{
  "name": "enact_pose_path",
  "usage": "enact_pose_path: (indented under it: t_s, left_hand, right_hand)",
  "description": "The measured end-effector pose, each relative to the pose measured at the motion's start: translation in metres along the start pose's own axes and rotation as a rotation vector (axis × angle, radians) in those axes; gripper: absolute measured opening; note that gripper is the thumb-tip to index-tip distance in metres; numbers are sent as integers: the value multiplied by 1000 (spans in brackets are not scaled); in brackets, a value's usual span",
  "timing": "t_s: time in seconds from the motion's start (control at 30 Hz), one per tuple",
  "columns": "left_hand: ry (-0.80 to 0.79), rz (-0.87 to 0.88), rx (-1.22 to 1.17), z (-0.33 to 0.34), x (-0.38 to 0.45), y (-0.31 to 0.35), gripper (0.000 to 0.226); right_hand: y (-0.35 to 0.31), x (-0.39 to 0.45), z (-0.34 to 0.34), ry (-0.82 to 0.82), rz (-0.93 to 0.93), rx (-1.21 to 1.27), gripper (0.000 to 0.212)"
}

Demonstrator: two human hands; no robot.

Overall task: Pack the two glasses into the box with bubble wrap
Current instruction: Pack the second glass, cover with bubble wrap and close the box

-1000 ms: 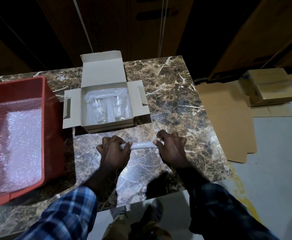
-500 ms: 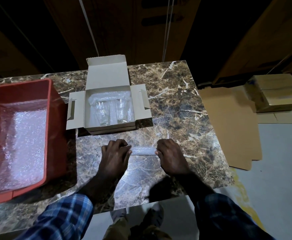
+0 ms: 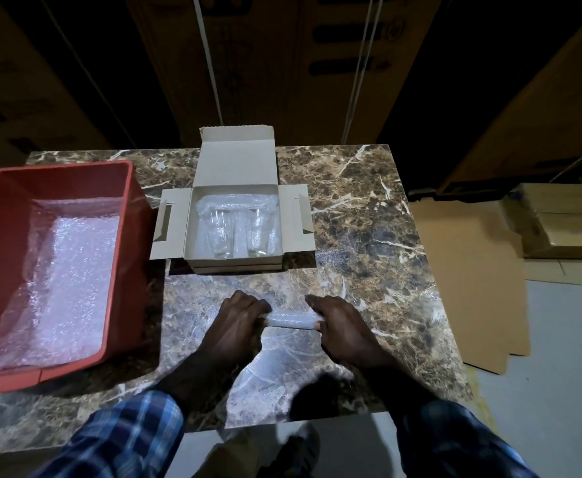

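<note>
The person is wearing a long-sleeved checked shirt. Behind the left grip (image 3: 238, 326), the left sleeve (image 3: 124, 439) is showing bright blue and white checks. Behind the right grip (image 3: 346, 331), the right sleeve (image 3: 455, 439) is looking darker, navy plaid in shadow. Both grips are bare, wearing no gloves.

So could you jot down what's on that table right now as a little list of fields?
Surface: brown marble table
Box: open grey cardboard box, lined with bubble wrap
Contents: two clear drinking glasses lying side by side
Left hand: grips one end of a rolled bubble wrap tube
Right hand: grips the other end
Bin: red plastic tub holding bubble wrap sheets
</note>
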State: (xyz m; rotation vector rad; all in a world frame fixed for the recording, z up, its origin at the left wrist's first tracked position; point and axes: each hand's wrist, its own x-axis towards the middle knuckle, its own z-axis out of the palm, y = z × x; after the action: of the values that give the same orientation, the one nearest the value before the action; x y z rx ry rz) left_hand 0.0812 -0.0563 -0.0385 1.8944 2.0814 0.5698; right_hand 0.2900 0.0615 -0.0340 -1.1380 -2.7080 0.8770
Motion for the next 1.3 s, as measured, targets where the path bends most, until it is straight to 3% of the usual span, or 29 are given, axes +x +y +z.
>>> enact_pose_path:
  t_s: [0.1,0.17,0.27,0.37,0.43,0.53,0.7,0.9,1.07,1.3]
  left_hand:
    - [-98,26,75,-16,13,-2,45]
    - [-90,61,162,-37,24,-8,49]
    - [0,98,207,-75,40,-25,43]
    - [121,95,165,-112,61,-47,31]
    - [118,79,152,-127,75,-63,22]
    - [-54,38,140,-133,86,-87,10]
    - [-269,-50,56,-130,90,-92,25]
    - [-540,-144,-43,-137,113,-95,27]
    - [-622,-179,-38,-137,121,-99,27]
    - [-639,-151,55,-131,136,-100,17]
  right_hand:
    - [-13,14,-8,26,-37,-97,27]
    - [-27,26,-19,120,-62,-98,27]
    - [-53,52,-39,290,-136,-44,27]
    - [-82,87,-56,363,-172,-77,27]
    - [-94,108,-58,388,-188,-84,27]
    - [-101,129,-50,312,-181,-122,28]
    - [-103,142,-48,71,-136,-137,24]
    - [-103,162,-56,-226,-33,-140,34]
    - [-109,177,-61,-398,-66,-206,34]
    - [-109,182,-55,-395,-133,-347,24]
